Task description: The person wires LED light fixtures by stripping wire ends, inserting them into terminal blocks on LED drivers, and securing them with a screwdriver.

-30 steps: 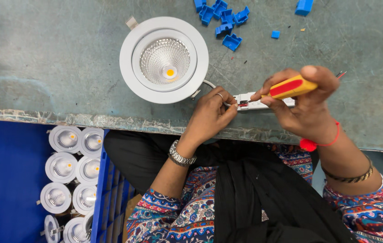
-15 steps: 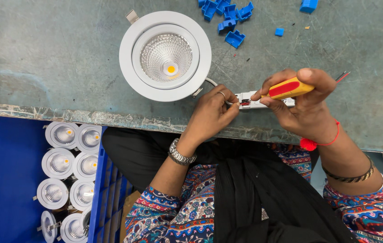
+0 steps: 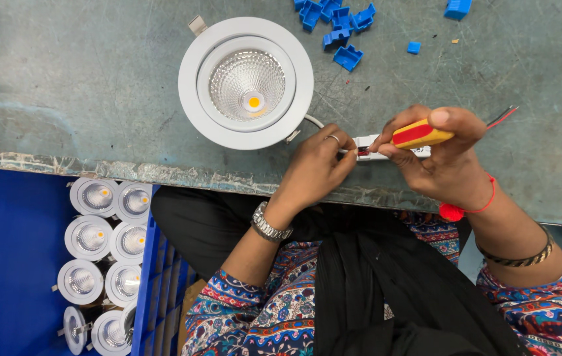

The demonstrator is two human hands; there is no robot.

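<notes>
The right hand grips a yellow-red screwdriver; left hand fingers pinch wires at the small white driver box. Light, rigid, fiddly; best steadied by its body.

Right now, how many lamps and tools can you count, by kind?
Round white recessed lamp on the grey bench: 1
Round white lamps in the blue crate: 8 showing
Yellow-and-red screwdriver in the right hand: 1
Small white terminal block at the left hand: 1
Total: 11
Blue plastic clips: too bunched to count.
</notes>
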